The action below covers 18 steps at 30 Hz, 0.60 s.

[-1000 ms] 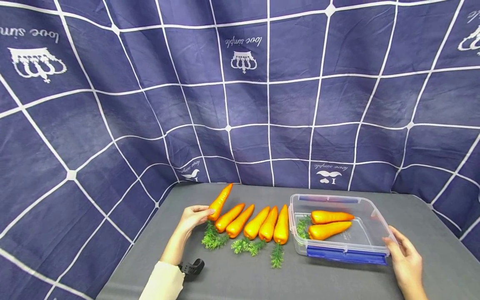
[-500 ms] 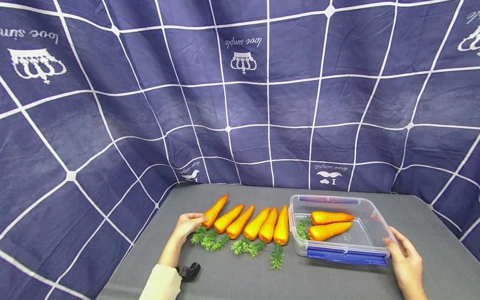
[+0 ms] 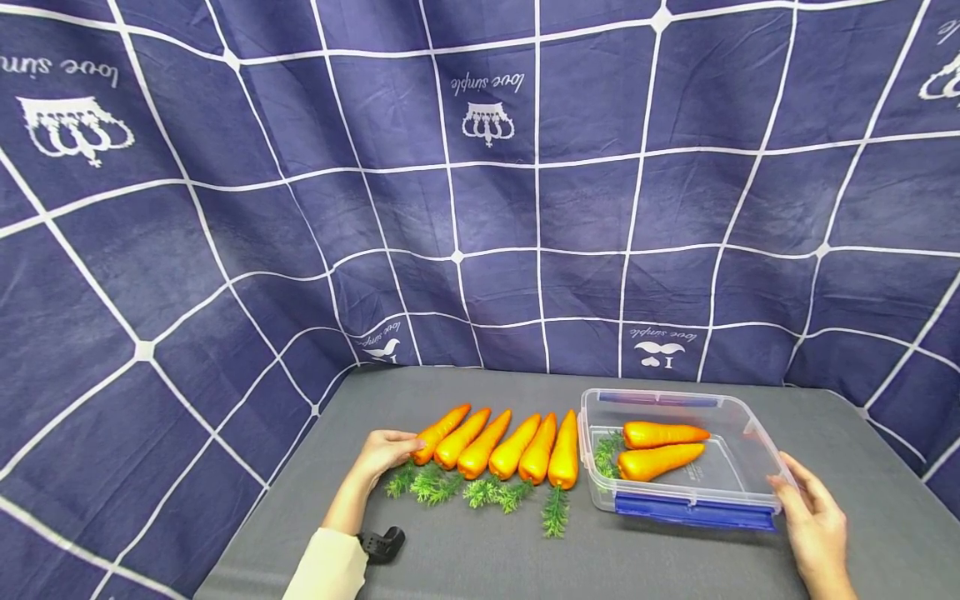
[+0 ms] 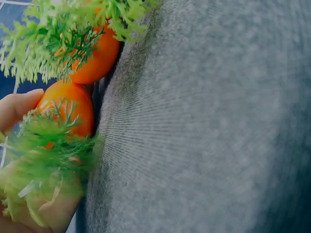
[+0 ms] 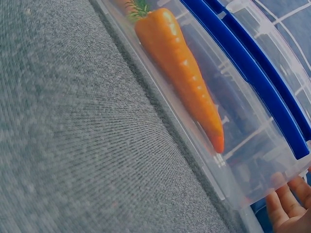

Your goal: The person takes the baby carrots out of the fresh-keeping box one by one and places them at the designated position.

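At the left end of a row of orange carrots, my left hand (image 3: 384,454) pinches the thick end of the outermost carrot (image 3: 444,432). Its neighbour touches it in the left wrist view, where the held carrot's (image 4: 73,104) green top hides part of the hand. Several more carrots (image 3: 513,447) lie side by side, tips away from me, leaves toward me. My right hand (image 3: 819,521) grips the right end of a clear plastic container (image 3: 723,462), thumb at the rim. Two carrots (image 3: 660,433) lie inside it, tips pointing right.
A blue latch flap (image 3: 693,512) hangs along the container's near side; no lid covers it. The grey tabletop (image 3: 480,567) extends in front of the row. Behind stands a dark blue curtain (image 3: 585,208) with white lines. A black band (image 3: 382,544) circles the left wrist.
My left hand has lowered the leftmost carrot to the table, then shifted it right against the row. The right hand and container have stayed in place.
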### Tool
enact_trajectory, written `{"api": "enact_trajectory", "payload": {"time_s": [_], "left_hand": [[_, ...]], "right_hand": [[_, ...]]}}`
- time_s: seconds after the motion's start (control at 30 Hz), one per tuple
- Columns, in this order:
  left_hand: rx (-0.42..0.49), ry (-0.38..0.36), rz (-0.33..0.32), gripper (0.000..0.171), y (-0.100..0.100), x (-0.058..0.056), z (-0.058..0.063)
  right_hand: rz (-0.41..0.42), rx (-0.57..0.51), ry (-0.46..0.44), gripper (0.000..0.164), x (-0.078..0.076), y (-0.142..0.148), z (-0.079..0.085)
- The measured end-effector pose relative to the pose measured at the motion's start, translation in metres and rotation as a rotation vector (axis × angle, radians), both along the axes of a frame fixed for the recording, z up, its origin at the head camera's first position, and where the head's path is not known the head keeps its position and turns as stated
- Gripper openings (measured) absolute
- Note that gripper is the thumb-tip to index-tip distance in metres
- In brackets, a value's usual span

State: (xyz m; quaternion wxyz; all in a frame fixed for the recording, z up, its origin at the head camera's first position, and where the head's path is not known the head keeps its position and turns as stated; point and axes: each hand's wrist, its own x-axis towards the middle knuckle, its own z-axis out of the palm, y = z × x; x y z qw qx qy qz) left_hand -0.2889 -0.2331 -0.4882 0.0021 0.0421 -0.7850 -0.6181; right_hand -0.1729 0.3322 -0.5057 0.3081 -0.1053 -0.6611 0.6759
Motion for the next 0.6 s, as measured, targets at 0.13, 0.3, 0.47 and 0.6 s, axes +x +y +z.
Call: {"api": "enact_trajectory", "payload": {"time_s": [0.13, 0.3, 0.47, 0.6], "left_hand": [[0.013, -0.005, -0.026, 0.035, 0.0021, -0.0001, 0.0013], [-0.045, -0.007, -0.029, 0.032, 0.0025, -0.0004, 0.0040], [-0.118, 0.008, -0.020, 0.033, 0.0027, 0.0000, 0.0067], [-0.133, 0.021, 0.006, 0.034, 0.0037, -0.0010, 0.0084]], "right_hand": [[0.003, -0.005, 0.001, 0.038, -0.0004, 0.0004, 0.0012], [-0.008, 0.035, -0.037, 0.038, 0.0004, 0.0004, 0.0009], [-0.002, 0.025, -0.059, 0.037, 0.0003, 0.0001, 0.0014], [0.001, 0.030, -0.060, 0.038, 0.0004, 0.0003, 0.0014]]}}
